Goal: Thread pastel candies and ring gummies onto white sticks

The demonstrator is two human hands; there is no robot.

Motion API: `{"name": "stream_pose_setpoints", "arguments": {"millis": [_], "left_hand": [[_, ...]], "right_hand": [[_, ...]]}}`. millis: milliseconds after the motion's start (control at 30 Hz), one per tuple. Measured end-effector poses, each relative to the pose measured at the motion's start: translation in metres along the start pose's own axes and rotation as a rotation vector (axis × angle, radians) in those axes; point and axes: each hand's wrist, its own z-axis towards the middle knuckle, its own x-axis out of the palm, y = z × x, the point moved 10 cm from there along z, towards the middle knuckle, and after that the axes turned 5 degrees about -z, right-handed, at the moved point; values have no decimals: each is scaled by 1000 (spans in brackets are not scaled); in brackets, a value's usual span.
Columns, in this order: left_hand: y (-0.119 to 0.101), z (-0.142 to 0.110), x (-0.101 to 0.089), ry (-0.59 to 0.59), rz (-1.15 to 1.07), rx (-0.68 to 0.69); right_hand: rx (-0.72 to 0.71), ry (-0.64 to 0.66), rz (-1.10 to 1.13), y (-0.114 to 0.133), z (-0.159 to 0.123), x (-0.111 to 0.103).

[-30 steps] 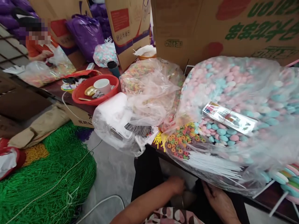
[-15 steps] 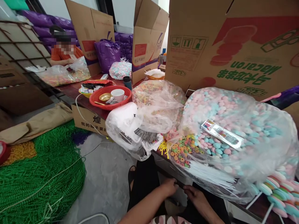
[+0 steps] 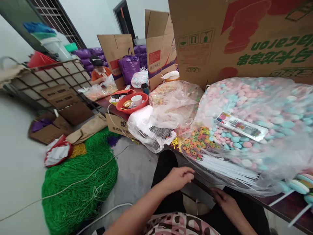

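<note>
My left hand (image 3: 179,178) is raised at the near table edge (image 3: 200,185), its fingers loosely bent and apart, with nothing visible between them. Lower and to the right, my right hand (image 3: 226,200) rests its fingers against the same edge and shows no object in its grasp. Just beyond the hands lie a bundle of white sticks (image 3: 227,168) and a heap of colourful ring-shaped pieces (image 3: 195,142). Behind them spreads a large clear plastic bag (image 3: 288,156) of pink and blue discs (image 3: 237,138). A stack of printed packets (image 3: 241,125) sits on top of it.
A tall cardboard box (image 3: 195,52) stands behind the bag. Layered macaron-like sticks (image 3: 297,186) lie at the right. Further left are a red basin (image 3: 121,106) and a white plastic bag (image 3: 139,122). Green netting-like strands (image 3: 80,182) cover the floor. A person (image 3: 99,73) sits beyond.
My view has swung left and tilted. My hands have moved apart, the left one lifting with its fingers loosened, the right one staying by the table edge.
</note>
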Motion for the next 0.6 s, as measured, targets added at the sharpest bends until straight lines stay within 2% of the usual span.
{"name": "stream_pose_setpoints", "arguments": {"millis": [33, 100, 167, 233, 300, 367, 500, 600], "left_hand": [[-24, -7, -29, -111, 17, 102], [-66, -22, -92, -395, 251, 241], [-91, -26, -139, -594, 620, 220], [-98, -16, -168, -638, 910, 123], [-93, 0, -182, -595, 1070, 31], [-84, 16, -188, -540, 1121, -18], [-70, 38, -195, -504, 1085, -15], [-64, 48, -203, -498, 1003, 18]], "right_hand": [[-1, 14, 20, 1, 1, 1], [2, 40, 37, 1, 3, 3], [10, 54, 38, 1, 5, 4], [9, 55, 41, -2, 6, 3], [3, 30, 64, -6, 9, 1], [7, 9, 105, -13, 12, 0], [23, -41, 195, -25, 14, -5], [-15, -137, 224, -11, 0, -19]]}}
